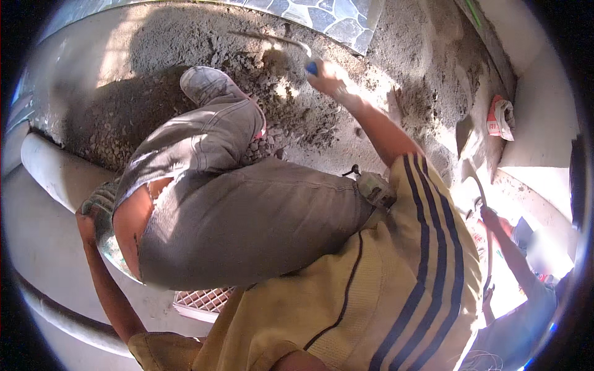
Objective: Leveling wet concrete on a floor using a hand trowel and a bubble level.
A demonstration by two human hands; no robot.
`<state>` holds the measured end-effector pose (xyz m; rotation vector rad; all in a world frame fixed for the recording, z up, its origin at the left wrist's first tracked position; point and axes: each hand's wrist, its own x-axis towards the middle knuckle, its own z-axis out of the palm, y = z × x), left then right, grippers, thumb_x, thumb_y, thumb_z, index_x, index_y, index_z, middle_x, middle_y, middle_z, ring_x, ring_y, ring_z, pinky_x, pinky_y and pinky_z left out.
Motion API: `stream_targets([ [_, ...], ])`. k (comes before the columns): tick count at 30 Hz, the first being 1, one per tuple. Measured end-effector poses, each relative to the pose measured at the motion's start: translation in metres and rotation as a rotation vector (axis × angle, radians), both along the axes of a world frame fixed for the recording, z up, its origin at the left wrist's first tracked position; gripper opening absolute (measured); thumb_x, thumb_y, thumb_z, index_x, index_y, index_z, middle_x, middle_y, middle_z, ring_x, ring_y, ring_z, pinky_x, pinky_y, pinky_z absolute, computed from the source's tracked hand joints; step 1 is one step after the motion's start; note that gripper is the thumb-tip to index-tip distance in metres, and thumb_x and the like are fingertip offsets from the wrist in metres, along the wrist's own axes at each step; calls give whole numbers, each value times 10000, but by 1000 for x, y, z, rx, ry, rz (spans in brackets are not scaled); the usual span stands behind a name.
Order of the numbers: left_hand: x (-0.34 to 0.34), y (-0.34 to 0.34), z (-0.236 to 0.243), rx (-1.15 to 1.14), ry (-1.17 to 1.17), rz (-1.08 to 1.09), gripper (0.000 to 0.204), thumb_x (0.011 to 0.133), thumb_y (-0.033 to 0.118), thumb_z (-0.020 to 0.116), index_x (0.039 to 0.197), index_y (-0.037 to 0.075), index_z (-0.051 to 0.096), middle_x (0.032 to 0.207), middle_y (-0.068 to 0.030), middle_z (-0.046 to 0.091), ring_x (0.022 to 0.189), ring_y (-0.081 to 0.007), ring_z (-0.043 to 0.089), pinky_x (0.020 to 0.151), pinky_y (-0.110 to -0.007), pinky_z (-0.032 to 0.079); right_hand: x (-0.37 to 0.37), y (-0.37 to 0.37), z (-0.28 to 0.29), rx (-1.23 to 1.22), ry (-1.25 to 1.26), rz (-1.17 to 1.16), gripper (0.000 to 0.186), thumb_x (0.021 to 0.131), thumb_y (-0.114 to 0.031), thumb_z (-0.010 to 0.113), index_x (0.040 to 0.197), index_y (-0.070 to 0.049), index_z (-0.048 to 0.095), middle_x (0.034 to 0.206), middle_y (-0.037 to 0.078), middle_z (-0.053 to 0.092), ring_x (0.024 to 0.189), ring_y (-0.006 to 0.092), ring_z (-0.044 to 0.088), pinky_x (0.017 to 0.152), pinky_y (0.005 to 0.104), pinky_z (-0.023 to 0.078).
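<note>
Out ahead, my right hand (332, 80) is closed round the blue handle (312, 68) of a trowel. Its thin metal blade (270, 38), seen nearly edge-on, reaches left over rough, damp mortar (297, 111). At the far left, my left hand (98, 203) is down beside my bent knee, with its fingers curled. A greyish-green thing lies under those fingers, and I cannot make out what it is. Close by is a pale rounded edge (59, 167). My shoe (210, 85) stands on the rough ground between the two hands.
Dark stone paving (328, 18) with pale joints borders the mortar at the top. A torn red-and-white bag (500, 119) lies by the right wall. Lower right, another person's hand (489, 217) grips a long-handled shovel (481, 182). A pale lattice crate (204, 301) sits below my leg.
</note>
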<state>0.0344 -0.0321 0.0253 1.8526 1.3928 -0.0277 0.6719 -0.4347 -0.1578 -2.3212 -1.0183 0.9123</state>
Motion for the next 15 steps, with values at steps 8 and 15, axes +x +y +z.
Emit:
stream_targets([
  [8,25,-16,5,-40,-123,-38,140,824,82,607,928,-8,637,801,-29,630,711,-135,550,653,-279,457,25,1,-14,-341,-103,413,282,778,-101,529,1060,-102,531,868,158,630,834,279,625,725,414,495],
  [15,10,-1,0,26,-43,-67,154,828,74,605,958,4,647,828,-28,635,731,-136,552,666,-282,460,29,-57,27,-263,-258,484,255,747,-192,594,983,-96,578,873,142,646,836,289,636,739,458,489],
])
